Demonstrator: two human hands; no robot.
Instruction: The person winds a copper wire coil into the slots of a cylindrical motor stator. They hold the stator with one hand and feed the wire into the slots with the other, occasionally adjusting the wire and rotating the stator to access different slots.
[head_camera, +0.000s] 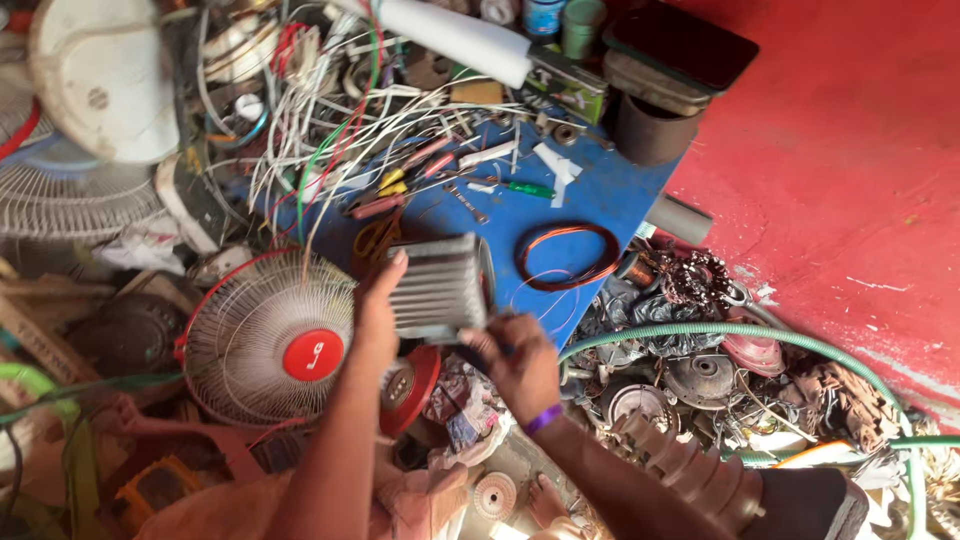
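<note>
My left hand (377, 312) grips the left side of a grey ribbed metal motor housing (438, 285) and holds it over the near edge of a blue work board (600, 205). My right hand (520, 362), with a purple band at the wrist, is closed around a small dark tool whose tip touches the lower right of the housing. A coil of copper wire (566, 256) lies on the board just right of the housing.
A small fan with a red hub (270, 340) stands left of my hands. Tangled wires (340, 120), screwdrivers (520, 187) and pliers cover the board's far side. A green hose (760, 340) arcs over motor parts on the right, beside a red floor (850, 150). White fan parts (95, 80) sit far left.
</note>
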